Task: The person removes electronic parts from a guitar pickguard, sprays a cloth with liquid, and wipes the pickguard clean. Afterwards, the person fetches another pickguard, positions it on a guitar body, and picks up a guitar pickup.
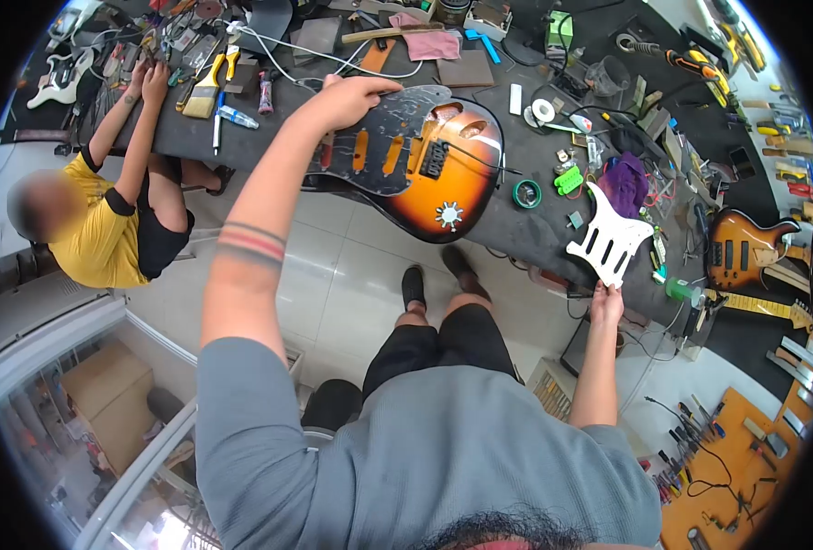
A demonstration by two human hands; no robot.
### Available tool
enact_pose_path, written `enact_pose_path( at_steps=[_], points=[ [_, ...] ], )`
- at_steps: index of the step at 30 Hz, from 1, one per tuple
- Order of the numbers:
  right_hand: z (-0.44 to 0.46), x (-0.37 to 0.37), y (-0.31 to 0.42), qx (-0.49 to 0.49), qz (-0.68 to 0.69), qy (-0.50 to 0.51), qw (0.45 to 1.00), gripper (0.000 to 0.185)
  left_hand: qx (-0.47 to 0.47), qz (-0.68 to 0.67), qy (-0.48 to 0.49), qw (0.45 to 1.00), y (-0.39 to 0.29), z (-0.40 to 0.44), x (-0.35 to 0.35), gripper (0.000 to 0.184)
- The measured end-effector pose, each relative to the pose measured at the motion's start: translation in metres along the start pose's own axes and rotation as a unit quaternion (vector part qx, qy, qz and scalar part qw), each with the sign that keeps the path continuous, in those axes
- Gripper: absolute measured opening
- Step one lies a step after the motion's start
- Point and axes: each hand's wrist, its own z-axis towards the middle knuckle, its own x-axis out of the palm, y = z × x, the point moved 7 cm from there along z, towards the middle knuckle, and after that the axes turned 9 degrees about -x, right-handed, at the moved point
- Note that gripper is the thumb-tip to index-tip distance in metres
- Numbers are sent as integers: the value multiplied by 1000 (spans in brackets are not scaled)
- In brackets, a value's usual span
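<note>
A sunburst guitar body [457, 183] lies at the bench's front edge, with a dark pickguard [392, 128] over its left part. My left hand [356, 99] rests at the upper edge of that dark pickguard, fingers stretched to the right. A gear-shaped sticker and a black bridge show on the body. On the right, my right hand [606, 304] pinches the lower end of a white pickguard [613, 234] that has three slots. The white pickguard is held over the bench edge.
Tools and parts crowd the dark bench [278, 151]: a brush [203, 99], a pink cloth [425, 41], a green-rimmed jar [526, 193], a purple cloth [622, 183]. Another sunburst guitar [746, 247] lies at right. A person in yellow [108, 229] sits at left, hands on the bench.
</note>
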Motion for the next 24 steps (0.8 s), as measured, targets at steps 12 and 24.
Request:
enact_pose_path(
  at_steps=[12, 24],
  points=[
    [-56, 17, 8, -51, -250, -100, 962, 77, 124, -6, -40, 991, 6, 38, 53, 45],
    [-375, 287, -67, -325, -547, 257, 728, 40, 131, -44, -80, 987, 66, -76, 3, 40]
  ],
)
